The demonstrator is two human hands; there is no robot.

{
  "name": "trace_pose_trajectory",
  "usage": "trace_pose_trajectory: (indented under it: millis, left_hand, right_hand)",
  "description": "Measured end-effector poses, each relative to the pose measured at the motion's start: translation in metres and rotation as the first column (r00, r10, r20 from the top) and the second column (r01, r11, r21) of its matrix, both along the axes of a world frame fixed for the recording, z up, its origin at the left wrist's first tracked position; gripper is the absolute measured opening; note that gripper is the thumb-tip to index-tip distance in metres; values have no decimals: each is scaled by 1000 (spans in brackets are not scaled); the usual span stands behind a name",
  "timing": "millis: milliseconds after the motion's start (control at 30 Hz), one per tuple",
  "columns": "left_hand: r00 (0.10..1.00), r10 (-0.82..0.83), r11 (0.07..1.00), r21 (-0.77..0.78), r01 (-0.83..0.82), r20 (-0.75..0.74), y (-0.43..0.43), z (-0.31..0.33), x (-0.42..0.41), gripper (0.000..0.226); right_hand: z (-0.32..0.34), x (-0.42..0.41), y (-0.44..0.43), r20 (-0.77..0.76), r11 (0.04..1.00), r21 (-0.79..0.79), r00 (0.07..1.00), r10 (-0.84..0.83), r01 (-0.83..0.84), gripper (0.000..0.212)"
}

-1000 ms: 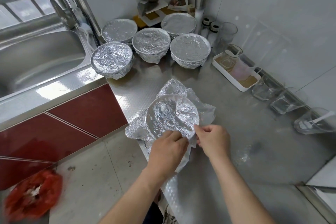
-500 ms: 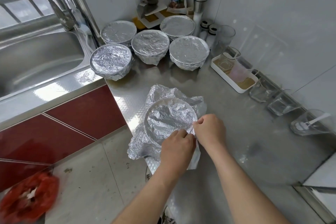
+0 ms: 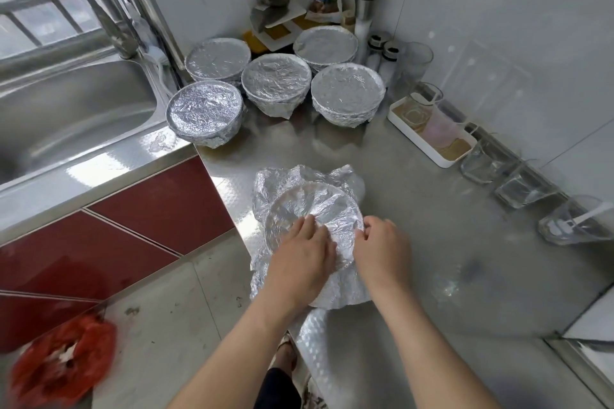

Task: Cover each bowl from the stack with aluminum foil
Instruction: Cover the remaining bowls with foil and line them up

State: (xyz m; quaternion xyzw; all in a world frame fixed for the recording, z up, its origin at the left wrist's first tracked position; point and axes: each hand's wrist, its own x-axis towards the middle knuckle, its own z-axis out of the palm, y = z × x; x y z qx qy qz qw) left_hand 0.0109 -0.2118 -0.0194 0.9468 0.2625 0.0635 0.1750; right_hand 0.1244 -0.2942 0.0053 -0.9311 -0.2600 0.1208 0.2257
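The left hand (image 3: pixel 300 259) lies flat, fingers straight and together, pressing on the crinkled silver aluminium foil sheet (image 3: pixel 335 289) where it stretches over the mouth of the round bowl (image 3: pixel 299 202); the right hand (image 3: pixel 382 254) is just beside it, fingers curled onto the foil at the bowl's right rim, its thumb out of sight. The two hands nearly touch over the near side of the rim. The foil's loose edges stand ruffled behind and left of the bowl, and its near-left corner hangs past the edge of the stainless-steel countertop (image 3: pixel 465 276); the bowl itself sits close to that left edge.

Right of the right hand bare steel runs to a row of clear glass cups (image 3: pixel 518 189) along the wall; a white rectangular tray (image 3: pixel 442 158) stands further back against it. A band of bare counter lies between the bowl and five foil-covered bowls (image 3: pixel 275 83) clustered in the far corner, the front-left one at the counter's corner beside the steel sink (image 3: pixel 66 116). Below the edge are dark red cabinet fronts (image 3: pixel 133 209) and a blurred red bag (image 3: pixel 59 368) on the floor.
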Motion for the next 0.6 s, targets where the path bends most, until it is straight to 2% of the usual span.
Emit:
trace_pose_trajectory:
  millis: [67, 100, 200, 267, 467, 600]
  left_hand:
    - [998, 50, 998, -26, -49, 40, 3, 6, -3, 24]
    - [994, 86, 996, 8, -86, 73, 7, 6, -6, 20]
    - [977, 194, 974, 105, -203, 83, 21, 2, -16, 41]
    - [974, 222, 972, 65, -225, 49, 24, -6, -20, 48]
    - [967, 253, 962, -100, -254, -16, 16, -7, -22, 49]
    - [954, 297, 951, -78, -298, -34, 12, 4, -21, 52]
  right_hand:
    - [2, 5, 3, 41, 1000, -15, 999, 24, -23, 13]
    - [2, 9, 4, 55, 1000, -7, 998, 25, -24, 14]
    - [3, 18, 6, 75, 1000, 31, 997, -8, 6, 18]
    - [3, 20, 6, 62, 999, 24, 998, -25, 24, 18]
    - [2, 19, 13, 35, 1000, -13, 999, -7, 7, 16]
    - [3, 21, 14, 44, 998, 59, 999, -12, 10, 15]
